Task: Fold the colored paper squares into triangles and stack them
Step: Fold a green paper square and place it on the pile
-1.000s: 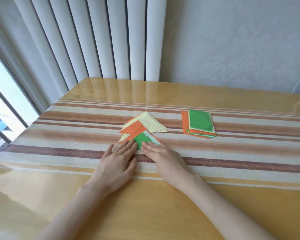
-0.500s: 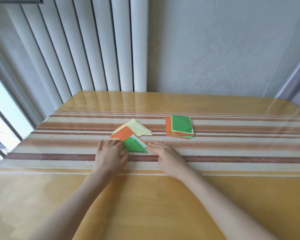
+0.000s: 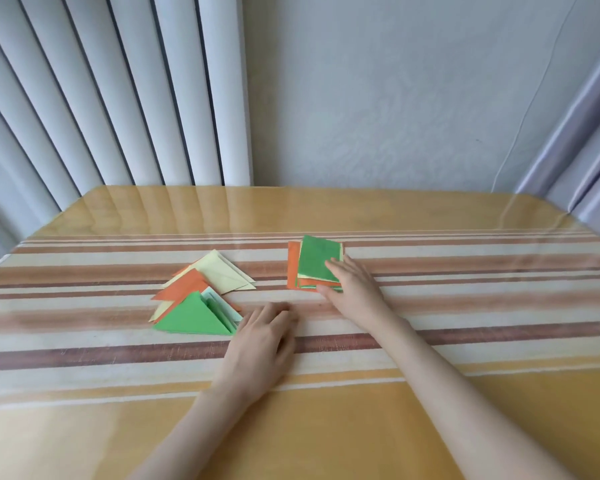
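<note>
While left hand (image 3: 262,341) rests, right hand (image 3: 355,289) touches paper squares (image 3: 314,259)

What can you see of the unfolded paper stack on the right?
The stack of unfolded squares lies flat on the striped cloth, right of the folded triangles. It is thin paper, loosely aligned. A green sheet sits on top, slightly askew, with orange showing along the left and near edges and pale yellow peeking out. The right hand rests straight fingers on the top sheet, thumb at the near edge.
</note>
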`<state>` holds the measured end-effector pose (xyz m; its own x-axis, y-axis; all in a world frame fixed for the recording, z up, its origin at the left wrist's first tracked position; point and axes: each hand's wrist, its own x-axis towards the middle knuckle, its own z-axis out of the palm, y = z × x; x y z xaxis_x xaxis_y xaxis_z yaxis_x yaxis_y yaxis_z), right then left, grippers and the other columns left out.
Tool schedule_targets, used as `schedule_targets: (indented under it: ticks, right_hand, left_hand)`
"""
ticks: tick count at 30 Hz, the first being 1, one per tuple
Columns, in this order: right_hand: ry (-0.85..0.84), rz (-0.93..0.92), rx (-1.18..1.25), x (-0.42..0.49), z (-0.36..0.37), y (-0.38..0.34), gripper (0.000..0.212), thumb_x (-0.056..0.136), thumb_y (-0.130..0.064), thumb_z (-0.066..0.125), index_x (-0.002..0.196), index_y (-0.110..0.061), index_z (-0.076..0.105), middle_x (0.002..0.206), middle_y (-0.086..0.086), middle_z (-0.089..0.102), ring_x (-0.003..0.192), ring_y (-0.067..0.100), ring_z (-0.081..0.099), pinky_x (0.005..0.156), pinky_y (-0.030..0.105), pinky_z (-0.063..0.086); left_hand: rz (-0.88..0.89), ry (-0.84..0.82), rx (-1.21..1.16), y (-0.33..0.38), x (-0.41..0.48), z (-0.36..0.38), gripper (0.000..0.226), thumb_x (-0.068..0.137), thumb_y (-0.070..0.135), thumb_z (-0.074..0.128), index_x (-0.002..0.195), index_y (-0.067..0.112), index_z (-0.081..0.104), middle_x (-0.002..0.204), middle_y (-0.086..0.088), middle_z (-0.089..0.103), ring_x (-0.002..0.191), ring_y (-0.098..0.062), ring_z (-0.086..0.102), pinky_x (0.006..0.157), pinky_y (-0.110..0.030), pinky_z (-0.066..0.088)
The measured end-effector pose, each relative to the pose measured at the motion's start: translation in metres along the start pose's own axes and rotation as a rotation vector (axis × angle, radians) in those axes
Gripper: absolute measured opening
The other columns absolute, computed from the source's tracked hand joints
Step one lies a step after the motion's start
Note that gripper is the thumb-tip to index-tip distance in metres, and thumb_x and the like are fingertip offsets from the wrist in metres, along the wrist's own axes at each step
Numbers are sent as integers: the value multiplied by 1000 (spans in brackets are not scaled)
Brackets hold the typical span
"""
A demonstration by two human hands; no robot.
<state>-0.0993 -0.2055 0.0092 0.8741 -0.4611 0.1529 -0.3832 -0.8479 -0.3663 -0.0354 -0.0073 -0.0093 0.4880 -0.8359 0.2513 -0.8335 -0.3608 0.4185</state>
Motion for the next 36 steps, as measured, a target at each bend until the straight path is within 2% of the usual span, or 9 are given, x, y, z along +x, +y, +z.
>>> schedule_targets:
  ticks: [5,9,11,16,20,23,27,32,36]
  right_hand:
    - [240,-224,-181,-8,18,-2,23,74,-9,80,95,-4,74,103,14,72,96,28,69,98,48,45]
    - [401,-282,-164,-19,13,-6,25,65,14,76,66,-6,61,63,5,63,58,24,59,80,48,56]
    - [520,-258,-137,-25,8,-9,18,73,11,73,73,-4,62,66,6,63,61,24,60,86,45,53]
    - [667,-186,258,-54,-24,-36,3,83,-7,65,83,-4,66,74,2,68,66,19,62,62,28,47]
    - [499,20,763,-79,-41,-58,13,86,-5,67,80,-16,64,78,-4,68,77,9,63,73,25,51]
    - [426,131,995,-91,-46,-61,18,88,-5,66,78,-20,63,78,3,70,74,10,64,72,26,51]
    - [257,219,871,-103,-34,-54,20,87,-6,67,76,-23,63,78,-2,71,72,5,64,66,17,47]
    - [165,202,621,-119,-11,-45,21,83,-12,72,74,-28,61,77,-6,66,74,6,60,67,21,47]
    - [211,113,384,-125,3,-45,17,80,-10,74,90,-22,66,88,-1,63,87,14,54,78,28,43]
  left_hand:
    - [25,48,-30,-1,0,1,40,85,31,35,103,13,66,108,0,61,95,-24,56,86,-34,41]
    - [-12,77,-130,0,0,-3,44,87,33,33,104,8,65,116,-4,59,100,-28,59,90,-37,44]
    - [-51,121,-193,3,-3,-7,49,87,35,34,114,7,63,122,-4,56,107,-26,58,95,-32,42]
    - [-76,346,-317,13,-9,-27,52,89,40,46,130,7,50,131,-2,47,122,-9,43,102,-8,25]
    - [-125,411,-440,31,-13,-37,71,88,47,60,141,8,36,134,6,38,125,-1,34,104,-8,22]
    - [-242,349,-639,40,-18,-40,77,80,44,64,145,18,31,135,10,45,115,-3,47,99,-27,41]
    - [-236,237,-652,38,-32,-37,51,87,14,68,127,35,44,127,8,54,73,-8,58,76,-26,52]
    - [-48,116,-334,27,-54,-29,25,87,6,67,109,18,64,108,7,52,77,4,53,71,-10,41]
    - [72,84,-152,7,-67,-21,12,86,17,66,97,17,71,106,3,58,81,-16,55,74,-40,52]
